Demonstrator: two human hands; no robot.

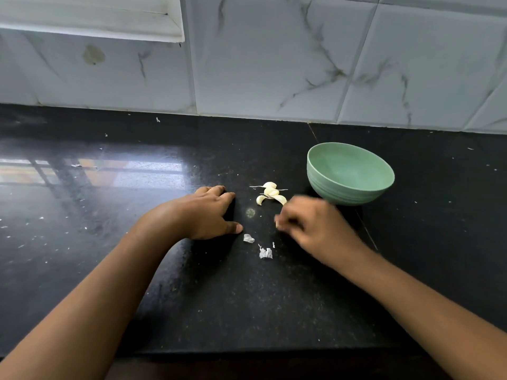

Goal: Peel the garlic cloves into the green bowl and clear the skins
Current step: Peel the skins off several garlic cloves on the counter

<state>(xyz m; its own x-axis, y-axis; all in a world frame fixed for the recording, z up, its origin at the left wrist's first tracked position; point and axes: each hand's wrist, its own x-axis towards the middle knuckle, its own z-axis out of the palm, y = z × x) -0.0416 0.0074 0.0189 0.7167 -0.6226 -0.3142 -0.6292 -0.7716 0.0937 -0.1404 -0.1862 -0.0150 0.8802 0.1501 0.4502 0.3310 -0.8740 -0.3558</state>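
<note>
With the left hand (211,212) resting open on the counter (247,311) and the blurred right hand (310,229) curled (gripping what, I cannot tell), a hasty sweep could scatter the garlic cloves (270,193), lying just beside the empty green bowl (348,193), or flick the skins (265,253) off its front edge.

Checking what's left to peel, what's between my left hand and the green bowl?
In the head view, a small cluster of garlic cloves lies on the counter between the left hand and the green bowl, touching neither.
</note>
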